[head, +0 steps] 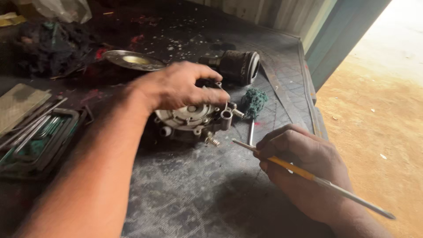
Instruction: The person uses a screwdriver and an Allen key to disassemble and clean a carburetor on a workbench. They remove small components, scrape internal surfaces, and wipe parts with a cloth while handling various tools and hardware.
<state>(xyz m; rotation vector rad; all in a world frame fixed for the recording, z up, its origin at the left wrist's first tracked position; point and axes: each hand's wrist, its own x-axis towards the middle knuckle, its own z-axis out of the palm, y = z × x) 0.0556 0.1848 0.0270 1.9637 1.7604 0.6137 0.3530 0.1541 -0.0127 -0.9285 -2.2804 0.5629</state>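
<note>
Fingers, left: those of the left hand [178,88] curl down over the top of a small metal carburettor body [194,121], closed on it from above and steadying it.
Fingers, right: the right hand [304,169] is closed in a pencil grip round a thin brush with a yellow handle [304,174], its tip pointing toward the carburettor body but not touching it.
Position: the carburettor body sits on the dark rubber-matted worktop [189,194], near the middle, just in front of the left hand's wrist.
Handling: it looks like cast metal, so probably stiff, fairly heavy for its size and perhaps oily. The small brass fittings and screws sticking out on its right side look easy to bend; the round main casing seems the safer place to hold.
Nearby: a green scouring pad on a rod [254,103] lies just to the right of the body. A dark cylindrical part [238,66] lies behind it, and a shallow metal dish [132,59] further left.
Left edge: a tray of metal tools [37,136].
Far right: sandy ground [374,114] beyond the worktop edge.
</note>
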